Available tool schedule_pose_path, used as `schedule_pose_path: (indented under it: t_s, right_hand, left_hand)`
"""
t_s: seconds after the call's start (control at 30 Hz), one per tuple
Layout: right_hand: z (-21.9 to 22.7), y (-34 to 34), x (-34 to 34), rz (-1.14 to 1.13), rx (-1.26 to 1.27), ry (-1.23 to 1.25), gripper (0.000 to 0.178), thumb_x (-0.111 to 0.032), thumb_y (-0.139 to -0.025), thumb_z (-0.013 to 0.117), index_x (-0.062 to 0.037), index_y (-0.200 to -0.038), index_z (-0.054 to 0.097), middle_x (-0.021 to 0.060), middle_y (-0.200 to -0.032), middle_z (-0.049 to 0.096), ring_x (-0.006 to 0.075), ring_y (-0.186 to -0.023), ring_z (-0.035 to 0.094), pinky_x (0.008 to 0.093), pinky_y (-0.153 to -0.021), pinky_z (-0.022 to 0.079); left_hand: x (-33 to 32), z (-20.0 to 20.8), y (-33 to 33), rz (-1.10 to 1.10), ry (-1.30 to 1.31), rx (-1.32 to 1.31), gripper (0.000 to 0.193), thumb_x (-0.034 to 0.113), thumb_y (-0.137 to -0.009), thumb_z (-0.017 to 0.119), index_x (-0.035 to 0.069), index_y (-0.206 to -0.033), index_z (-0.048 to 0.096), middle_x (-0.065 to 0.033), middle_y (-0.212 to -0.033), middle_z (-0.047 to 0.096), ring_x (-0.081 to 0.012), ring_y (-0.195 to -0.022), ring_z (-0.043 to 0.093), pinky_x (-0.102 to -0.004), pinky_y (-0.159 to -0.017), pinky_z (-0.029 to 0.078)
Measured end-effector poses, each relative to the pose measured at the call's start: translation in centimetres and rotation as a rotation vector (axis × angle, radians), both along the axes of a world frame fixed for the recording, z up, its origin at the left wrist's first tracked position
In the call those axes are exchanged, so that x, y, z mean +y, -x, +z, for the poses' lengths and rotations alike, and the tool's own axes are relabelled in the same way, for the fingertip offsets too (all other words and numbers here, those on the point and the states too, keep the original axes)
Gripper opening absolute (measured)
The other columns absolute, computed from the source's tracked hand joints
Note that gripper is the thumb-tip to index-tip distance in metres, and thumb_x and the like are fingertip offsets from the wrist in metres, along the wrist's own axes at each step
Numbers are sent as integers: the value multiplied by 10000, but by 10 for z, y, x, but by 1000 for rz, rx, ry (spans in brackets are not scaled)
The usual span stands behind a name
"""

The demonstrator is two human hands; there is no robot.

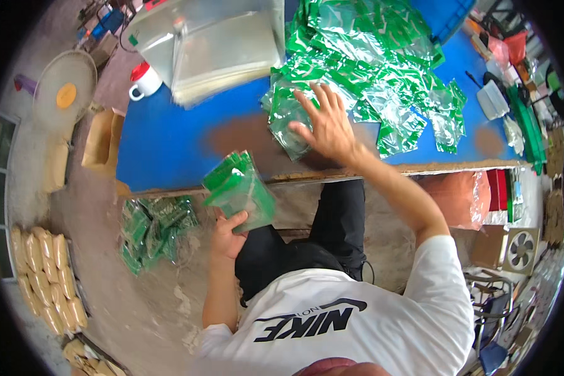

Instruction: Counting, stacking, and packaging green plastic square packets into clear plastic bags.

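My left hand is closed round a small stack of clear plastic bags with green ends, held just off the table's near edge. My right hand reaches over the table with its fingers spread. Under its fingertips or just below them lies one clear bag with green trim; whether they touch it I cannot tell. Beyond and to the right spreads a large loose heap of the same green-and-clear bags.
The blue table has a worn brown patch. On it stand a white mug with a red lid and a stack of clear plastic sheets. More green bags lie on the floor at left, near a cardboard box. An orange sack sits under the table.
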State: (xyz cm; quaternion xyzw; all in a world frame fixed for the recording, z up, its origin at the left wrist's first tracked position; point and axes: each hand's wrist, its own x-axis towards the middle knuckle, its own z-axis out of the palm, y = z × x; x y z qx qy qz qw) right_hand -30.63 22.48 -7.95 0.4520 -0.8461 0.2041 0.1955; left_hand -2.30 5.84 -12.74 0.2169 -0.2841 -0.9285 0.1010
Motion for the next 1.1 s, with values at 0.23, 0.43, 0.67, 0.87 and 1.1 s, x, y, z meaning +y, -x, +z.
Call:
schedule_pose_path:
  t_s: [0.23, 0.43, 0.67, 0.87, 1.1]
  right_hand:
    - [-24, -95, 18, 564, -272, -50, 394, -264, -998, 488, -41, -1316, 554, 237, -1398, 487, 411, -1318, 442, 522, -1139, 302]
    - [-15, -62, 6, 14, 97, -3, 436, -342, -993, 506, 12, -1236, 583, 249, -1280, 569, 403, -1224, 525, 494, -1073, 372]
    - [-10, -74, 7, 529, -469, 94, 455, -340, -977, 541, 21, -1252, 582, 218, -1332, 558, 376, -1297, 489, 462, -1108, 354]
    - [-31, -38, -27, 251, -67, -58, 696, -542, -904, 605, 44, -1270, 526, 268, -1383, 481, 436, -1318, 430, 477, -1128, 337]
    - [-13, -117, -18, 311, -275, 52, 719, -322, -681, 839, 7, -1226, 505, 195, -1201, 502, 382, -1156, 510, 463, -991, 435]
  left_hand:
    - [10, 15, 10, -4, 189, -106, 539, -27, -880, 610, 19, -1389, 438, -116, -1307, 573, -278, -1208, 569, -424, -1045, 470]
    - [18, 2, -1, 97, 166, -53, 579, -30, -858, 662, 45, -1389, 446, -95, -1306, 563, -249, -1207, 564, -410, -1028, 480]
    - [31, -13, 7, -40, 23, -103, 513, 8, -860, 673, 46, -1341, 500, -98, -1270, 589, -257, -1201, 573, -421, -1035, 471]
    - [15, -23, -8, 125, 34, -47, 528, -23, -847, 652, 43, -1347, 493, -94, -1247, 600, -249, -1170, 587, -418, -1008, 476]
    - [-12, -21, -41, 164, 43, 16, 583, -25, -825, 635, 29, -1376, 452, -107, -1294, 580, -265, -1219, 561, -440, -1045, 455]
